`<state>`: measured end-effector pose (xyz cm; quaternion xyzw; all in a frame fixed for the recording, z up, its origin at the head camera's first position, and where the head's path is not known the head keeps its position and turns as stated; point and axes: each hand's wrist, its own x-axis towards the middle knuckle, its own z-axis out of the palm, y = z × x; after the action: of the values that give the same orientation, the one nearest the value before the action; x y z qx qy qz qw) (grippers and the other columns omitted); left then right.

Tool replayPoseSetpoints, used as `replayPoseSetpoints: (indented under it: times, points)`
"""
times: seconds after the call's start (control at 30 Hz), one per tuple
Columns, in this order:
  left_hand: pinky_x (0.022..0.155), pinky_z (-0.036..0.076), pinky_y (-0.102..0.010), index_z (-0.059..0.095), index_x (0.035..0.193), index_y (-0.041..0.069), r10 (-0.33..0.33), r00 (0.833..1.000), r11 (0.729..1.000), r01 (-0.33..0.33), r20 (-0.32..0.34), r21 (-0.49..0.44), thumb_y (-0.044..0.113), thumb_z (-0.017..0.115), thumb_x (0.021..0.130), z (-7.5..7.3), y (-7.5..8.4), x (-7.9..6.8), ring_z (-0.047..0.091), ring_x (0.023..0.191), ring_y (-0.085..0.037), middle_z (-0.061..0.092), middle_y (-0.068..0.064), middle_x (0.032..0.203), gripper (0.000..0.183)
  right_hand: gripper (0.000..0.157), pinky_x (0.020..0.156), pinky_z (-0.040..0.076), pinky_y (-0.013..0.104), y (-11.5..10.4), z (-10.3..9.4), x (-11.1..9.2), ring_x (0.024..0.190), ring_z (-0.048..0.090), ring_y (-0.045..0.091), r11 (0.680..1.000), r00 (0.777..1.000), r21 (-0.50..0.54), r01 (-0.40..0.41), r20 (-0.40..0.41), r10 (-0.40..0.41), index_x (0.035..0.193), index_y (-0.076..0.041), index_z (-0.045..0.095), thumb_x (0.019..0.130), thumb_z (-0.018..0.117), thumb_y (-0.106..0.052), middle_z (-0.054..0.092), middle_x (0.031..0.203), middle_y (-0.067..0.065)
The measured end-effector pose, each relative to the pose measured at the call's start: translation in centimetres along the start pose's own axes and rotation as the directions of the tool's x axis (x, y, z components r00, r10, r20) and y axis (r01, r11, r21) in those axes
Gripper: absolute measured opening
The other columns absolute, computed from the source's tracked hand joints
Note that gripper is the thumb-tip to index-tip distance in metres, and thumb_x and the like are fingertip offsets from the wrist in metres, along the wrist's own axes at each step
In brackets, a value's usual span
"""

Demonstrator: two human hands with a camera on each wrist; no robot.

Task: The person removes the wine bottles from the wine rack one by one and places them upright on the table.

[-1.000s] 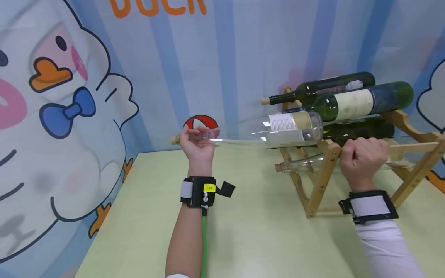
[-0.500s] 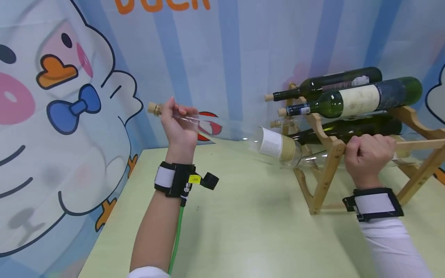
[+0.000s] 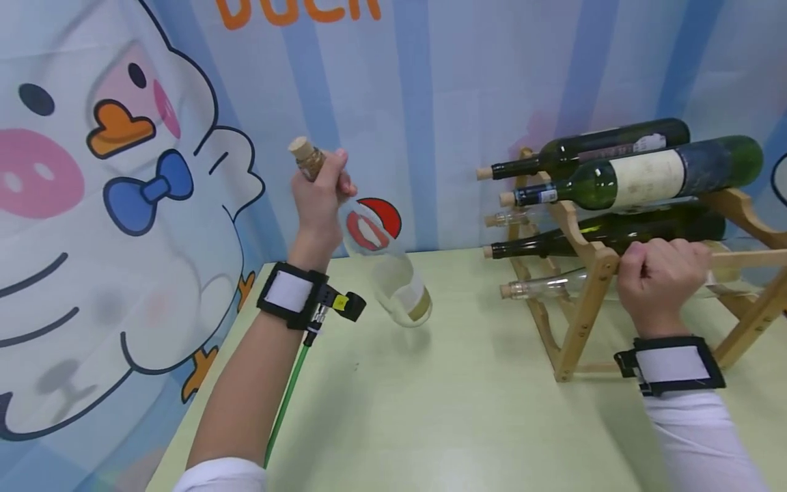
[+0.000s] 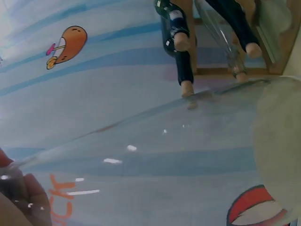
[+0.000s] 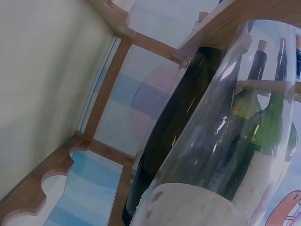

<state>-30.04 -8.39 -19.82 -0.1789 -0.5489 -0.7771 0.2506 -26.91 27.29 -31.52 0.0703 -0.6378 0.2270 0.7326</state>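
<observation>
My left hand point(image 3: 316, 205) grips a clear glass bottle point(image 3: 384, 273) by its neck, with the cork point(image 3: 301, 148) sticking out above the fist. The bottle leans, its labelled base low and to the right, over the table. In the left wrist view, the clear glass point(image 4: 141, 146) fills much of the frame, with the fingers point(image 4: 35, 195) round its neck at lower left. My right hand point(image 3: 664, 281) holds the front top rail of a wooden wine rack point(image 3: 581, 321). Seen from the right wrist, a clear bottle point(image 5: 202, 155) in the rack stands close to the camera.
Several corked bottles lie in the rack, necks to the left: a dark bottle point(image 3: 621, 145) and a green bottle point(image 3: 648, 174) on top, others below. The pale table point(image 3: 443, 403) runs back to a cartoon-printed backdrop point(image 3: 467, 102). A green cable point(image 3: 287, 396) trails from the left wrist.
The clear bottle has swung from nearly level, its base by the rack, to a steep lean farther left, neck raised. My right hand has kept its hold on the rail.
</observation>
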Motion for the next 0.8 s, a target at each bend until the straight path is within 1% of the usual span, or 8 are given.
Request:
replayPoseSetpoints:
  times: [0.07, 0.13, 0.27, 0.37, 0.47, 0.57, 0.67, 0.8]
  points:
    - [0.055, 0.045, -0.023, 0.049, 0.065, 0.014, 0.02, 1.0, 0.995, -0.021, 0.004, 0.102, 0.016, 0.056, 0.086, -0.2, -0.8, 0.2, 0.047, 0.045, -0.007, 0.045, 0.005, 0.049, 0.022, 0.042, 0.056, 0.016, 0.043, 0.1, 0.0, -0.1, 0.044, 0.024, 0.037, 1.0, 1.0, 0.003, 0.001, -0.007, -0.001, 0.042, 0.005, 0.03, 0.075, 0.037, -0.021, 0.025, 0.04, 0.019]
    - [0.055, 0.045, -0.023, 0.049, 0.067, 0.015, 0.023, 1.0, 0.981, -0.022, -0.002, 0.191, 0.017, 0.056, 0.086, -0.4, -1.7, 0.4, 0.046, 0.045, -0.007, 0.044, 0.006, 0.049, 0.02, 0.042, 0.056, 0.016, 0.043, 0.1, 0.0, -0.1, 0.044, 0.024, 0.037, 1.0, 1.0, 0.007, -0.001, -0.012, 0.001, 0.042, 0.005, 0.03, 0.074, 0.037, -0.021, 0.025, 0.04, 0.019]
    - [0.056, 0.044, -0.023, 0.048, 0.072, 0.014, -0.021, 0.999, 0.951, 0.033, -0.043, 0.306, 0.02, 0.057, 0.085, -1.1, -3.6, 0.8, 0.045, 0.046, -0.007, 0.044, 0.004, 0.052, 0.017, 0.043, 0.057, 0.016, 0.043, 0.2, 0.0, -0.1, 0.045, 0.025, 0.037, 1.0, 1.0, 0.015, -0.012, -0.009, 0.012, 0.042, 0.005, 0.03, 0.075, 0.037, -0.022, 0.026, 0.04, 0.019]
    - [0.058, 0.043, -0.025, 0.047, 0.074, 0.013, -0.047, 0.994, 0.94, 0.078, -0.101, 0.332, 0.02, 0.058, 0.085, -1.7, -4.8, 1.0, 0.046, 0.047, -0.009, 0.044, 0.003, 0.054, 0.017, 0.044, 0.058, 0.016, 0.043, 0.2, 0.1, -0.3, 0.045, 0.025, 0.037, 1.0, 1.0, 0.019, -0.018, -0.002, 0.018, 0.042, 0.005, 0.031, 0.075, 0.037, -0.022, 0.026, 0.04, 0.019]
    - [0.057, 0.042, -0.025, 0.047, 0.076, 0.013, -0.058, 0.986, 0.933, 0.109, -0.156, 0.342, 0.021, 0.058, 0.084, -2.2, -5.8, 1.1, 0.046, 0.048, -0.009, 0.044, 0.003, 0.056, 0.017, 0.043, 0.058, 0.016, 0.043, 0.2, 0.1, -0.4, 0.045, 0.025, 0.037, 1.0, 1.0, 0.019, -0.019, -0.004, 0.019, 0.042, 0.005, 0.031, 0.075, 0.037, -0.022, 0.026, 0.04, 0.019]
    - [0.056, 0.041, -0.024, 0.047, 0.077, 0.013, -0.063, 0.981, 0.926, 0.126, -0.183, 0.355, 0.023, 0.058, 0.084, -2.5, -6.4, 1.2, 0.046, 0.048, -0.009, 0.044, 0.002, 0.057, 0.016, 0.044, 0.057, 0.016, 0.042, 0.2, 0.1, -0.5, 0.045, 0.025, 0.037, 1.0, 1.0, 0.01, -0.023, -0.012, 0.023, 0.042, 0.005, 0.03, 0.075, 0.037, -0.023, 0.026, 0.04, 0.019]
    - [0.058, 0.042, -0.025, 0.048, 0.079, 0.013, -0.069, 0.983, 0.916, 0.13, -0.171, 0.38, 0.024, 0.058, 0.084, -2.4, -6.7, 1.2, 0.047, 0.05, -0.009, 0.044, 0.002, 0.058, 0.016, 0.044, 0.057, 0.016, 0.043, 0.2, 0.1, -0.6, 0.045, 0.024, 0.037, 1.0, 1.0, -0.002, -0.02, -0.018, 0.02, 0.042, 0.005, 0.03, 0.075, 0.037, -0.023, 0.025, 0.04, 0.02]
    - [0.064, 0.043, -0.026, 0.048, 0.079, 0.014, -0.072, 0.992, 0.89, 0.109, -0.1, 0.443, 0.028, 0.056, 0.085, -1.8, -6.8, 1.2, 0.05, 0.054, -0.011, 0.046, 0.003, 0.059, 0.017, 0.044, 0.059, 0.017, 0.044, 0.3, 0.2, -0.4, 0.046, 0.024, 0.038, 1.0, 1.0, -0.005, -0.016, -0.021, 0.015, 0.042, 0.006, 0.03, 0.075, 0.037, -0.023, 0.026, 0.041, 0.02]
